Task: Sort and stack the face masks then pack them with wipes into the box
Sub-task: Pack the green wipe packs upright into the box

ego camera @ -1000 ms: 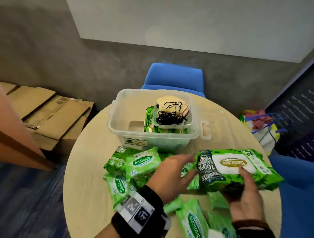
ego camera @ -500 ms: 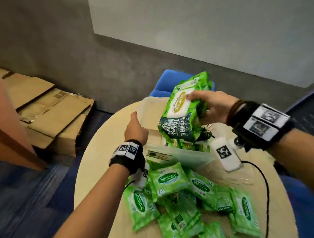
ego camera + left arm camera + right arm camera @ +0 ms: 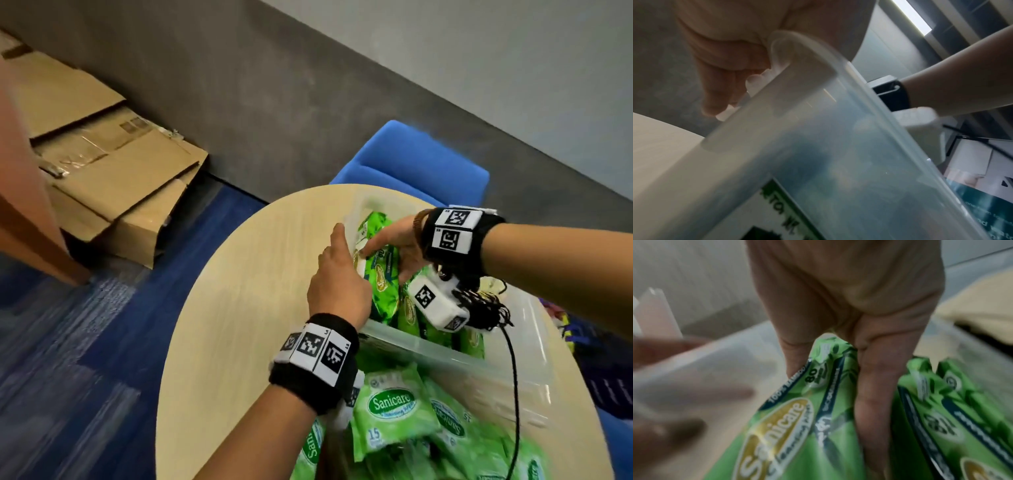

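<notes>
A clear plastic box [image 3: 445, 356] stands on the round table [image 3: 239, 308]. My left hand [image 3: 337, 274] grips its left handle, and the left wrist view shows the fingers [image 3: 725, 91] curled under the handle of the box [image 3: 838, 146]. My right hand [image 3: 390, 250] reaches into the box and grips a large green wipes pack [image 3: 383, 274] standing on end against the left wall. In the right wrist view the fingers [image 3: 871, 394] pinch that pack [image 3: 797, 418], with another large pack [image 3: 941, 418] beside it. Masks with black ear loops [image 3: 486, 305] lie further right in the box, partly hidden by my wrist.
Several small green wipes packs [image 3: 394, 411] lie heaped on the table before the box. A black cable [image 3: 513, 377] hangs from my right wrist across them. A blue chair [image 3: 411, 161] stands behind the table, and flattened cardboard boxes [image 3: 102, 164] lie on the floor at left.
My right hand has brought the large wipes pack down from above the box into it. The left hand stays on the box's left handle.
</notes>
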